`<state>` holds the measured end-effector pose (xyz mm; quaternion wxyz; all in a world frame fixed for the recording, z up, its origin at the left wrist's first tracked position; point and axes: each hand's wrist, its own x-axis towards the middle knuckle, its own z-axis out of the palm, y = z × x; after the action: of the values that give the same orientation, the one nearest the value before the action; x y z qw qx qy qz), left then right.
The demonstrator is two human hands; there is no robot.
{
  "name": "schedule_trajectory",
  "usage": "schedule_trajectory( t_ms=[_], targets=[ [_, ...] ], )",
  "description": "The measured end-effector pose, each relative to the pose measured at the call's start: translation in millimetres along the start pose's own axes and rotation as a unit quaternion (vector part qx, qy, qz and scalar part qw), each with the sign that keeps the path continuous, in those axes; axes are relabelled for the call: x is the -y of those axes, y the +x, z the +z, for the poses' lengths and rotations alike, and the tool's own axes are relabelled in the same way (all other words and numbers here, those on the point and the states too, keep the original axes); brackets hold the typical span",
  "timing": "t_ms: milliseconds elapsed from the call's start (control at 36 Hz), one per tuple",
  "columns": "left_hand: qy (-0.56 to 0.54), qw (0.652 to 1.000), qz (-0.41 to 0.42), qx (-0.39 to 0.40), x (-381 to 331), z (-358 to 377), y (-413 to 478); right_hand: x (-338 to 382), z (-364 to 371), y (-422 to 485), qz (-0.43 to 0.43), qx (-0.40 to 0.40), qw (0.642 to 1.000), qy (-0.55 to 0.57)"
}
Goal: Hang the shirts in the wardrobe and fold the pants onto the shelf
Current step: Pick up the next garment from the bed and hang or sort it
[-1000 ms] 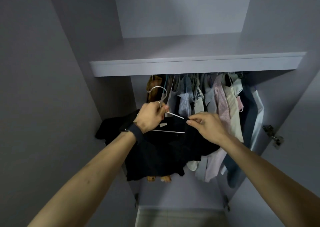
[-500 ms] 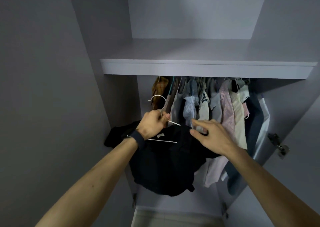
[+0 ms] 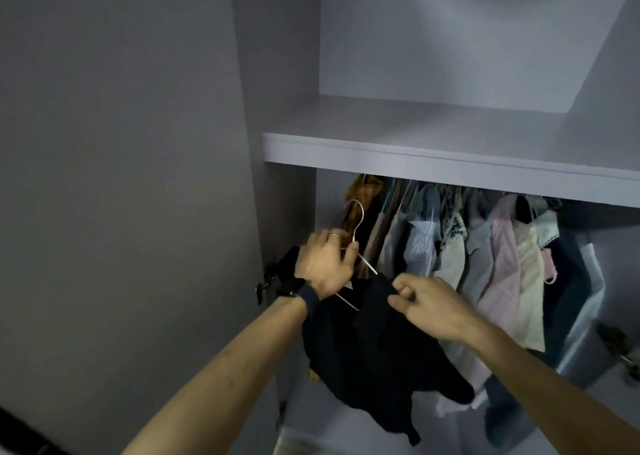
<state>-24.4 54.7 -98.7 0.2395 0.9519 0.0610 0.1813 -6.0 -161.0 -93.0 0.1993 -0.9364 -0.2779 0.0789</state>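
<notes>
Head view: at frame centre, our left hand curls its fingers round a thin silver wire hanger; our right hand pinches the black fabric shirt hanging from it.

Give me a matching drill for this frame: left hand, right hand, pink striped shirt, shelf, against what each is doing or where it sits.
1 left hand
2 right hand
3 pink striped shirt
4 shelf

A pinches the black shirt
B spans above the clothes row
C grips the wire hanger
D hangs in the clothes row

Pairs: 1-C, 2-A, 3-D, 4-B
</notes>
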Motion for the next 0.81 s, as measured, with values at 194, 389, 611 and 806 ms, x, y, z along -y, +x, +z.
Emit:
schedule_trajectory(
  t_ms=[194,389,611,806],
  targets=[
    [0.287,0.957,-0.001,-0.032,63,-34,-13,39,27,49,0.057,0.004,0.983,0.175],
    [0.505,0.863,-0.015,0.004,87,-67,0,75,62,108,0.119,-0.013,0.946,0.302],
    [0.651,0.757,-0.022,0.051,106,-56,2,100,93,168,0.134,-0.017,0.932,0.337],
    [0.696,0.718,0.014,0.0,121,-41,6,87,128,206,0.114,-0.062,0.938,0.323]
  ],
)
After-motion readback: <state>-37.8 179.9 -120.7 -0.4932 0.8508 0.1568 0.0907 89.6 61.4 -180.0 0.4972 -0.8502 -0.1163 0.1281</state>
